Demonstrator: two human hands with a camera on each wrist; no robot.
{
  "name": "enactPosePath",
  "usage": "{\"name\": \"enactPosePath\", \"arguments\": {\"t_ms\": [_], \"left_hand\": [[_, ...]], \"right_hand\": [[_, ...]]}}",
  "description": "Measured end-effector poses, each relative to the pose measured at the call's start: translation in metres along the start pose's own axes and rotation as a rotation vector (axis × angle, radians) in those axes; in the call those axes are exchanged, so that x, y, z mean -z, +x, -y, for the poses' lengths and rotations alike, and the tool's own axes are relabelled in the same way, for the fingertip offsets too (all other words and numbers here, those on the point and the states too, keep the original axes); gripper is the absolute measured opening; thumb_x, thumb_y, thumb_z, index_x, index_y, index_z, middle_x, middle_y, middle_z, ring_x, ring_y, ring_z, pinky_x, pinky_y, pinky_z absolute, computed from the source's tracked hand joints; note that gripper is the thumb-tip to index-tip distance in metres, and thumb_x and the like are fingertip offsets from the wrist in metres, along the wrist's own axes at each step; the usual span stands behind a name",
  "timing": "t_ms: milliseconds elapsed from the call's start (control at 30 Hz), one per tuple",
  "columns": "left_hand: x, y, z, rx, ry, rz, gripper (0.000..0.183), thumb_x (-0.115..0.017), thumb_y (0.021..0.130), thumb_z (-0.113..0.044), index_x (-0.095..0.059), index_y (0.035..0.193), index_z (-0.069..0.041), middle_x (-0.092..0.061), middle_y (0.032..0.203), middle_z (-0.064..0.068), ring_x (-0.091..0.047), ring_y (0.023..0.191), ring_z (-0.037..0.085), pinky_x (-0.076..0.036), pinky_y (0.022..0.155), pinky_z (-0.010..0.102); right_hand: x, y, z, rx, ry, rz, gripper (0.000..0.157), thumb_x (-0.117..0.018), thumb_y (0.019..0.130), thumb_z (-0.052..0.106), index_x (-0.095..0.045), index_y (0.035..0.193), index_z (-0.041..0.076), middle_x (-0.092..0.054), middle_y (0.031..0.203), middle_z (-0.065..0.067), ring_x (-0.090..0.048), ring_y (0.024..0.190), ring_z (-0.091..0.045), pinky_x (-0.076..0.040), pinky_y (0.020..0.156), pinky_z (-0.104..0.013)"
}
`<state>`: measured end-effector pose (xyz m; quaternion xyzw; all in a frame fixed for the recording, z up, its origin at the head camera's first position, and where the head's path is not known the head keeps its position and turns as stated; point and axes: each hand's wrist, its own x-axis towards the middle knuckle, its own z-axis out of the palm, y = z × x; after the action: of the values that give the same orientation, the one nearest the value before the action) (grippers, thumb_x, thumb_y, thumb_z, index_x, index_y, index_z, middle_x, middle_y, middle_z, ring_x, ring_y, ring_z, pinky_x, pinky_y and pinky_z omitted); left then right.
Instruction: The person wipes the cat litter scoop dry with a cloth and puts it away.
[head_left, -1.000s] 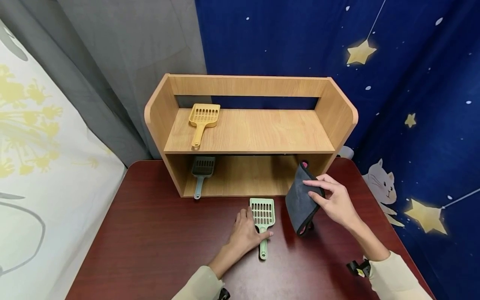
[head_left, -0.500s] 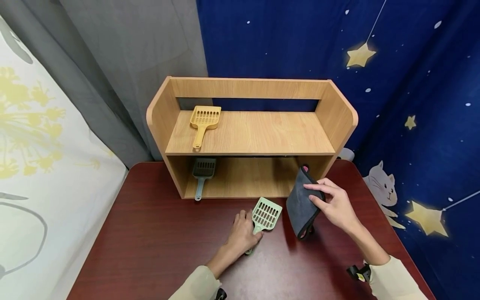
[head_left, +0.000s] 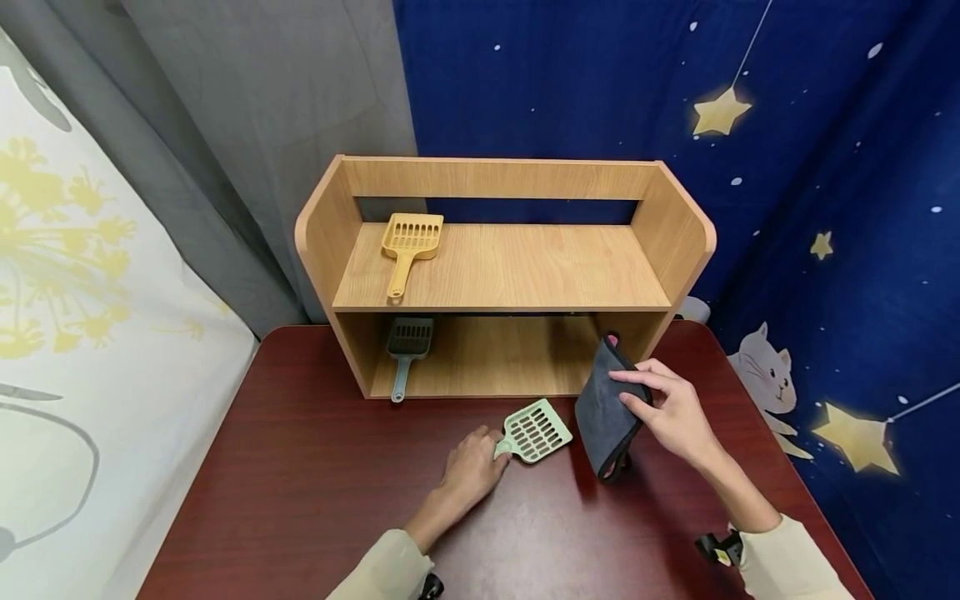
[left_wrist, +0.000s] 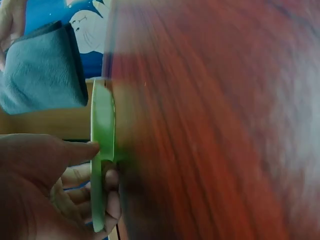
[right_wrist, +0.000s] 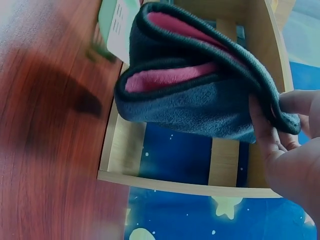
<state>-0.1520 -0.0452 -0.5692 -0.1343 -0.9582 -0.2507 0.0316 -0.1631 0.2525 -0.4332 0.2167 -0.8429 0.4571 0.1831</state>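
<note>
A pale green slotted litter scoop (head_left: 535,432) is low over the table, its slotted head pointing right. My left hand (head_left: 472,467) grips its handle; in the left wrist view the thumb and curled fingers close round the green handle (left_wrist: 97,195). My right hand (head_left: 671,408) pinches a folded grey cloth (head_left: 609,412) by its upper right edge. The cloth hangs before the shelf's right end, and the right wrist view shows its dark border and pink inner side (right_wrist: 170,77). The scoop head lies just left of the cloth, apart from it in the head view.
A two-tier wooden shelf (head_left: 502,310) stands at the back of the dark red table (head_left: 300,500). On its upper tier, at left, lies a yellow scoop (head_left: 411,242). A grey-blue scoop (head_left: 408,342) lies on the lower tier at left, its handle reaching the front edge.
My left hand has taken hold of the green scoop's handle and turned the scoop clockwise, so its head swings from pointing away to pointing right. My right hand and the cloth stay nearly still.
</note>
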Motion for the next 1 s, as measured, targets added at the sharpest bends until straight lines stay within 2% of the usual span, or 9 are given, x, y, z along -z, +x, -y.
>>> {"name": "enactPosePath", "arguments": {"t_ms": [133,233,367,467,567,733,833,1000], "left_hand": [[0.008,0.000,0.004,-0.024,0.005,0.030,0.025,-0.081,0.095,-0.024,-0.076,0.115,-0.011,-0.072,0.098,0.004,-0.072,0.083,0.026,-0.054,0.059,0.042],[0.015,0.002,0.006,-0.062,-0.020,0.024,0.022,-0.080,0.096,-0.023,-0.076,0.114,-0.012,-0.070,0.093,0.001,-0.069,0.078,0.020,-0.049,0.056,0.037],[0.030,0.005,0.006,-0.099,-0.033,0.009,0.022,-0.081,0.095,-0.023,-0.077,0.112,-0.010,-0.071,0.093,0.001,-0.069,0.079,0.020,-0.051,0.058,0.037],[0.042,0.006,0.005,-0.115,-0.027,0.005,0.021,-0.083,0.093,-0.023,-0.078,0.109,-0.010,-0.072,0.093,0.001,-0.069,0.079,0.021,-0.052,0.059,0.040],[0.051,0.007,0.004,-0.130,-0.030,0.010,0.019,-0.084,0.092,-0.024,-0.079,0.105,-0.010,-0.071,0.089,0.000,-0.066,0.075,0.016,-0.051,0.059,0.038],[0.058,0.010,-0.001,-0.163,-0.054,0.021,0.019,-0.084,0.092,-0.023,-0.080,0.105,-0.010,-0.069,0.087,-0.002,-0.058,0.071,0.010,-0.048,0.059,0.034],[0.061,0.011,-0.007,-0.187,-0.051,0.012,0.019,-0.084,0.092,-0.024,-0.080,0.105,-0.010,-0.069,0.087,-0.002,-0.058,0.071,0.011,-0.048,0.058,0.034],[0.063,0.012,-0.018,-0.206,-0.044,0.000,0.019,-0.085,0.091,-0.025,-0.080,0.104,-0.012,-0.070,0.088,-0.003,-0.059,0.070,0.011,-0.047,0.057,0.032]], "right_hand": [[-0.002,-0.004,-0.024,0.026,0.006,0.013,0.039,-0.080,0.078,-0.022,-0.080,0.112,-0.001,-0.066,0.099,-0.012,-0.051,0.084,-0.014,-0.038,0.061,-0.021],[-0.003,-0.006,-0.028,0.052,0.017,0.019,0.041,-0.079,0.079,-0.022,-0.079,0.114,-0.001,-0.067,0.101,-0.012,-0.056,0.093,-0.014,-0.043,0.071,-0.017],[-0.003,-0.005,-0.027,0.073,0.001,-0.001,0.043,-0.079,0.080,-0.021,-0.079,0.117,0.001,-0.067,0.103,-0.010,-0.057,0.097,-0.014,-0.043,0.076,-0.015],[-0.004,-0.003,-0.024,0.083,-0.028,-0.013,0.044,-0.082,0.081,-0.017,-0.079,0.119,0.005,-0.066,0.104,-0.008,-0.057,0.095,-0.013,-0.043,0.074,-0.014],[-0.008,0.000,-0.019,0.107,-0.055,-0.005,0.045,-0.086,0.079,-0.012,-0.080,0.120,0.007,-0.065,0.106,-0.005,-0.057,0.093,-0.013,-0.045,0.072,-0.014],[-0.032,0.003,-0.014,0.192,-0.095,0.050,0.047,-0.087,0.077,-0.011,-0.079,0.120,0.007,-0.064,0.107,-0.004,-0.060,0.091,-0.015,-0.047,0.074,-0.014],[-0.052,0.002,-0.010,0.230,-0.109,0.088,0.047,-0.086,0.077,-0.010,-0.079,0.120,0.008,-0.065,0.107,-0.005,-0.061,0.092,-0.017,-0.048,0.076,-0.020],[-0.084,-0.001,0.001,0.188,-0.132,0.144,0.046,-0.087,0.077,-0.007,-0.080,0.120,0.009,-0.065,0.105,-0.003,-0.062,0.090,-0.016,-0.051,0.075,-0.030]]}}
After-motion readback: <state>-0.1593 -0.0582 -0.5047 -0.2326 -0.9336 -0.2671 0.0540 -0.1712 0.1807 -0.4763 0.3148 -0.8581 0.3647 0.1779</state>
